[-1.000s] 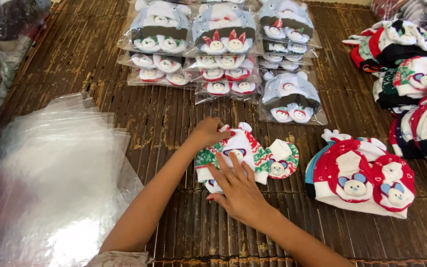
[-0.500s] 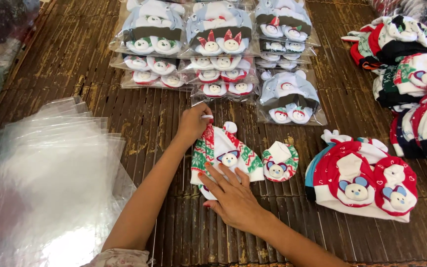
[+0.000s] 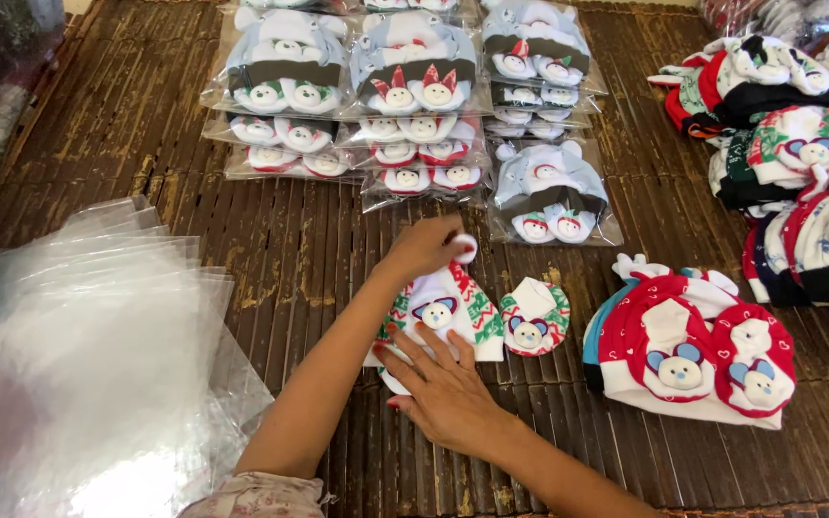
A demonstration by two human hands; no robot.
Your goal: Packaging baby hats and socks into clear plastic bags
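Left hand (image 3: 424,247) pinches the pompom tip of the baby hat (image 3: 443,312) lying mid-mat just left of a round mitten (image 3: 534,318), right hand (image 3: 443,388) open and flat on its brim; judged best: keep brim pinned, pull tip straight.

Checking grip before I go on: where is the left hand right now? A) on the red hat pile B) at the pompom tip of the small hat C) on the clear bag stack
B: the left hand pinches the white pompom tip of the small hat; the right hand presses its lower edge.
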